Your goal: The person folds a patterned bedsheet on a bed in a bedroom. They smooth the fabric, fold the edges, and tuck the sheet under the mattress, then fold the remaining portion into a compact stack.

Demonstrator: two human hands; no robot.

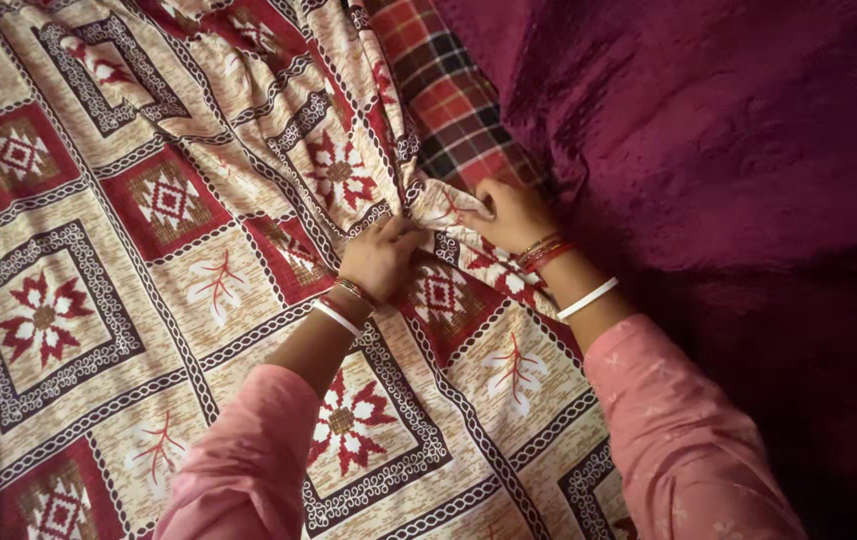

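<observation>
A cream bedsheet (149, 260) with red and brown square motifs covers the left and middle of the view. My left hand (381, 255) pinches a bunched fold of the sheet near its right edge. My right hand (514, 213) grips the same edge of the sheet just to the right, fingers curled over the cloth. The two hands are almost touching. Both wrists carry bangles, and both arms wear pink sleeves. The sheet is wrinkled and drawn up toward the hands.
A red and dark plaid cloth (449, 95) shows beneath the sheet's edge, above my hands. A dark maroon fabric (729, 170) fills the right side of the view.
</observation>
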